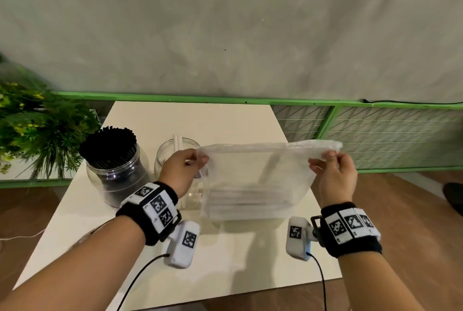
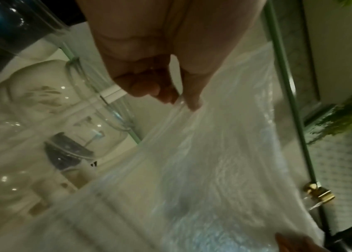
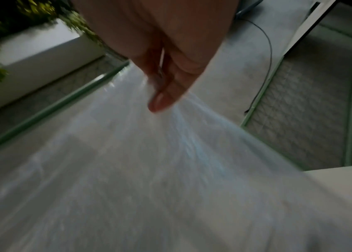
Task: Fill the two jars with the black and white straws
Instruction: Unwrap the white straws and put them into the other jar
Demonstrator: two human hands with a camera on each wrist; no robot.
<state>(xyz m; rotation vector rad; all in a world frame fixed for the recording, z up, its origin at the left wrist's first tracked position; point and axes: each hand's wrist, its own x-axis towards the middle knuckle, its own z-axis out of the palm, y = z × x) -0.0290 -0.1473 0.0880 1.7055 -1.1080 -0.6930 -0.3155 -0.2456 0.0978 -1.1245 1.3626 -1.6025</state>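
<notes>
White straws: they lie flat in a pile at the bottom of a clear plastic bag, which is held up above the bench.
Left hand: it pinches the left top corner of the bag, just in front of the second jar.
Right hand: it pinches the right top corner, thumb on the film.
Black straws: they stand tightly packed in the left jar, which looks full.
Second jar: clear, holding one or two white straws only.
Step in hand: I judge that the black jar is done and the bag is being opened.
Next move: spread the bag mouth, then reach in and take a bundle for the second jar.
Writing: no brand or text can be read; only black-and-white code markers on the wristbands.
Around: a green plant stands left of the bench.
</notes>
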